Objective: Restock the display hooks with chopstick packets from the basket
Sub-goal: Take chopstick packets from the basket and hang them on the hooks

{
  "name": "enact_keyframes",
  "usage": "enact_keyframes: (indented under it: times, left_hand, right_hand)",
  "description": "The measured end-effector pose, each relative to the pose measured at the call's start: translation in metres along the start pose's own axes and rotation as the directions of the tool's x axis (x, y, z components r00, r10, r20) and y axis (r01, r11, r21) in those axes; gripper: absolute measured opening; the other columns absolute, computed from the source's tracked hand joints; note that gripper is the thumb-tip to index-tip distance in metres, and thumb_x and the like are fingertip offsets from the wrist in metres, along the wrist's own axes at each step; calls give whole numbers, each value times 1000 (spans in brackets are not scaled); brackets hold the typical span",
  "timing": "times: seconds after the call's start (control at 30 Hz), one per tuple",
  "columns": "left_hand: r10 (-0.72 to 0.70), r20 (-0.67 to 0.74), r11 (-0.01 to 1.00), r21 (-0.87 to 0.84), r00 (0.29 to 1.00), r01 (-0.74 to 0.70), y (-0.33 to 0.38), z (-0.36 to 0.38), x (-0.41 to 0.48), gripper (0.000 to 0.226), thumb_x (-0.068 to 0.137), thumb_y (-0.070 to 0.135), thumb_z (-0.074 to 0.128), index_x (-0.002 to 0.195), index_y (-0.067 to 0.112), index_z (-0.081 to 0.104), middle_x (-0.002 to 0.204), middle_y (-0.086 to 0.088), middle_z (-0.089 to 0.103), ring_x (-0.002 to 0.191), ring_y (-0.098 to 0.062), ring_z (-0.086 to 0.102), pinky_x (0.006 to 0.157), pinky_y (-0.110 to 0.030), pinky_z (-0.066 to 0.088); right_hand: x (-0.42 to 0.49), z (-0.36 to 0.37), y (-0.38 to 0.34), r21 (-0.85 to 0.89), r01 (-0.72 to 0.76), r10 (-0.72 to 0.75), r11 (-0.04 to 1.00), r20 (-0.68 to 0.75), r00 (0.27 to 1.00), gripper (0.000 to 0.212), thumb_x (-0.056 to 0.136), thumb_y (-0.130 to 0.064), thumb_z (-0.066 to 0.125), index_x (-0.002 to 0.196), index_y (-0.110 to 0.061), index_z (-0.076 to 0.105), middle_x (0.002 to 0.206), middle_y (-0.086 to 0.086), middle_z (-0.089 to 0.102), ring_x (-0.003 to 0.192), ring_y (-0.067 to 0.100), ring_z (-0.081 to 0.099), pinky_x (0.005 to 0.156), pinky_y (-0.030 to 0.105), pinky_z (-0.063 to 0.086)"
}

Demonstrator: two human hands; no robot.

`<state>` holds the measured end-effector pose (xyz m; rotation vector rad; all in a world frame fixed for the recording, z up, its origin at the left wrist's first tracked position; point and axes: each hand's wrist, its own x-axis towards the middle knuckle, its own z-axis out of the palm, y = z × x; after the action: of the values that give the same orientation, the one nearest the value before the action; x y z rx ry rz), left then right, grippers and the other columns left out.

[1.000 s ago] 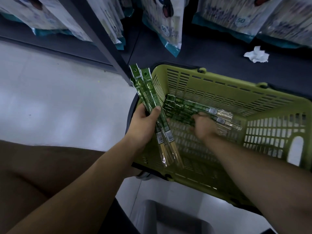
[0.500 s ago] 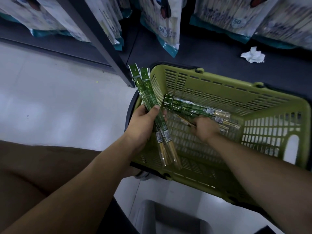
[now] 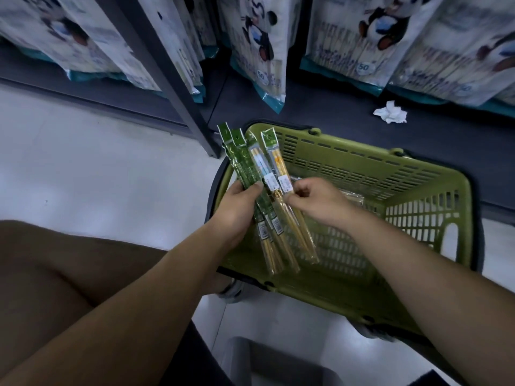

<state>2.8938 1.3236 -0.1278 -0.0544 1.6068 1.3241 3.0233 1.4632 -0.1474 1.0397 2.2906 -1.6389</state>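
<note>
We have our left hand (image 3: 237, 210) clamped around the fanned chopstick packets (image 3: 267, 196), thumb pressing their middles, while our right hand (image 3: 315, 201) pinches the rightmost packet beside its white label. They look light, stiff along the sticks, slick in the clear sleeves, so we should grip mid-length. Just beyond, the green basket (image 3: 370, 174) holds a few more packets at its far side.

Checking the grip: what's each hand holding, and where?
Left hand clasps the green packets mid-length; right hand pinches the clear packets near their middle.
</note>
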Motion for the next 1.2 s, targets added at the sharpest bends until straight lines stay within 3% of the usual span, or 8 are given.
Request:
enact_keyframes:
  times: [0.2,0.33,0.53,0.6,0.67,0.83,1.0,1.2]
  left_hand:
    - [42,83,999,-32,996,-40,2,11,-9,31,105,21,55,133,8,58,123,-14,73,115,-29,70,99,-46,54]
    - [49,98,999,-5,994,-49,5,11,-11,37,103,19,59,136,4,53,126,-20,69,116,-36,68,102,-53,53]
    - [94,-4,989,116,996,-92,4,4,-5,30,104,15,57,133,7,57,119,-13,72,110,-32,70,98,-50,56]
    - [109,-27,984,142,994,-104,2,2,-5,32,103,18,59,134,11,57,119,-8,73,108,-25,71,96,-46,57]
    - [123,-35,983,140,992,-117,0,1,-6,34,103,20,60,136,14,57,118,-3,73,105,-19,72,92,-39,58]
    - [132,-7,987,97,991,-131,-1,-5,-5,21,103,17,60,123,24,61,115,-1,74,106,-21,71,95,-41,57]
    - [156,-18,984,86,988,-154,-3,-6,0,13,102,14,60,110,24,64,92,7,76,88,-14,71,88,-39,59]
    - [132,11,987,93,991,-133,-1,-6,0,15,103,15,58,115,23,63,94,7,77,88,-12,73,78,-31,61]
  right_hand:
    - [-4,8,-34,168,123,-109,978,-91,990,9,85,-16,81,82,-10,74,72,17,67,59,12,54,60,31,45]
    - [-7,11,-33,291,52,3,955,-183,983,27,73,-9,90,83,-14,66,76,19,70,60,24,62,61,48,57]
    - [1,6,-17,387,-4,27,922,-56,998,16,86,1,76,91,-13,71,73,4,76,63,11,73,55,26,59]
    - [10,1,3,263,-50,83,963,-116,990,14,90,-5,74,91,-19,71,82,2,77,68,11,74,60,25,59]
    - [20,-3,34,-66,-113,98,991,-192,977,11,92,-14,73,101,-20,75,101,1,76,86,15,73,75,26,56]
    - [31,5,97,-481,-245,150,841,-228,962,34,92,-29,73,125,-23,69,120,8,71,106,30,67,75,30,47]
    - [48,15,114,-607,-255,174,753,-190,966,43,89,-23,73,130,-16,62,134,13,53,125,36,54,93,39,50]
    - [51,21,114,-723,-264,193,639,-181,964,32,93,-12,66,125,-15,65,126,13,62,116,33,60,86,37,53]
